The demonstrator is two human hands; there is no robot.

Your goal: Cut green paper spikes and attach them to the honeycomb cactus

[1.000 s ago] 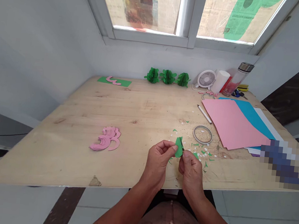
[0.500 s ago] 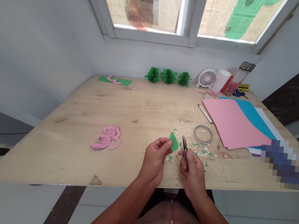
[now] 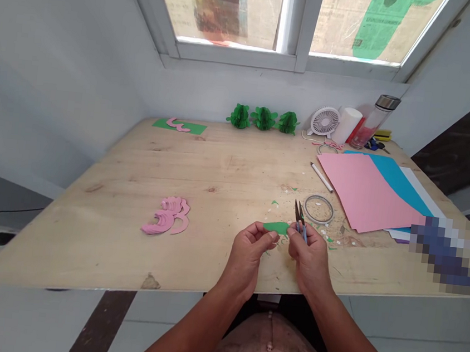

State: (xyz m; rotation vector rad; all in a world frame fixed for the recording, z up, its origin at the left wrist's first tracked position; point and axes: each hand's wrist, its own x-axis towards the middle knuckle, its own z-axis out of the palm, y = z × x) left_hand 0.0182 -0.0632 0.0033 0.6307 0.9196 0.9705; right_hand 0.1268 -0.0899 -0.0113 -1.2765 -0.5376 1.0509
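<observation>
A small green paper piece (image 3: pixel 275 226) lies stretched sideways between my two hands, just above the table. My left hand (image 3: pixel 247 255) is closed, pinching its left end between thumb and fingers. The thumb and finger of my right hand (image 3: pixel 309 259) grip its right end. Scissors (image 3: pixel 300 216) with blue handles also sit in that hand, blades pointing away from me and slightly apart. Green and white paper scraps lie on the table around and under the hands.
Pink cut-out shapes (image 3: pixel 167 216) lie to the left. A tape ring (image 3: pixel 319 209), a white pen (image 3: pixel 321 177) and pink sheets (image 3: pixel 368 190) are at right. Along the back stand green paper ornaments (image 3: pixel 263 119), a small fan (image 3: pixel 325 121) and a bottle (image 3: pixel 375 123).
The green paper has turned from upright to lying sideways. My right hand has moved nearer and taken its right end, the scissors shifting up and to the right within the grip.
</observation>
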